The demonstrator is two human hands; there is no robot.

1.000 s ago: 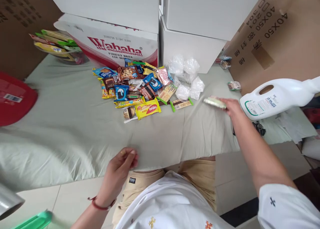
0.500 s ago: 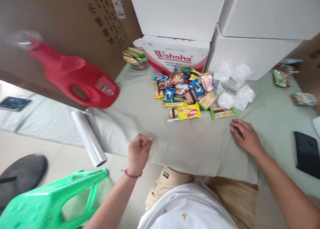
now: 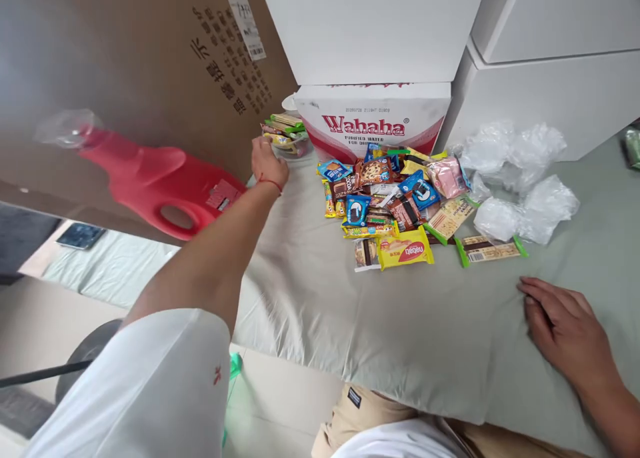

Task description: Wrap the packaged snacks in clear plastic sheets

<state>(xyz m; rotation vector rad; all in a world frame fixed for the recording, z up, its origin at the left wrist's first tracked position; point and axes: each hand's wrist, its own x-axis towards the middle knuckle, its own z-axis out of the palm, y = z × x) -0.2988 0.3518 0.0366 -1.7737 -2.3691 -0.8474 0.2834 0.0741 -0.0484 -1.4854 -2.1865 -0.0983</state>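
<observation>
On the cloth-covered table [image 3: 415,331], towards the far side, the Wahaha carton [image 3: 325,105] stands with the clear bowl [image 3: 300,149] just beside its left corner, the bowl's slim packets [image 3: 287,120] lying roughly left to right. My left hand [image 3: 270,163] is at the bowl's near left side, fingertips hidden, so I can't say whether they grip; my right hand [image 3: 570,333], farther off towards the near edge, lies slack, holding nothing.
</observation>
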